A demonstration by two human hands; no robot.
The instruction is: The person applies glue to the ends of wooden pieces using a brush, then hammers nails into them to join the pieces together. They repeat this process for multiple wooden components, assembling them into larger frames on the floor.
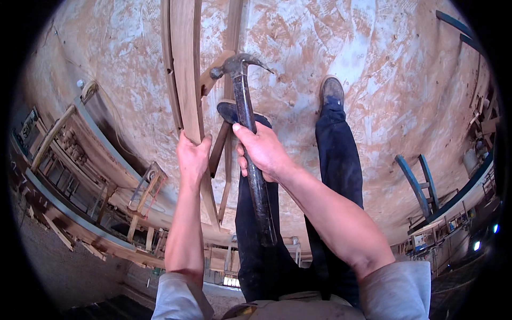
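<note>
A claw hammer (242, 101) with a dark, worn handle is in my right hand (261, 149), fingers wrapped around its middle. Its metal head points away from me and lies over the wooden parts. My left hand (193, 156) is closed around a long, pale brown wooden bar (188, 69) that runs to the far edge of the view. To the right, a second wooden bar (233, 29) extends roughly parallel, partly behind the hammer. A short wooden crosspiece (216, 69) lies between the two bars, partly covered by the hammer head.
My shoes (333, 90) stand on the stained, whitish-brown floor (288, 32), one close beside the bars. A long wooden bench (85, 234) with tools stretches along the left. Blue-edged wooden pieces (416, 184) are at the right.
</note>
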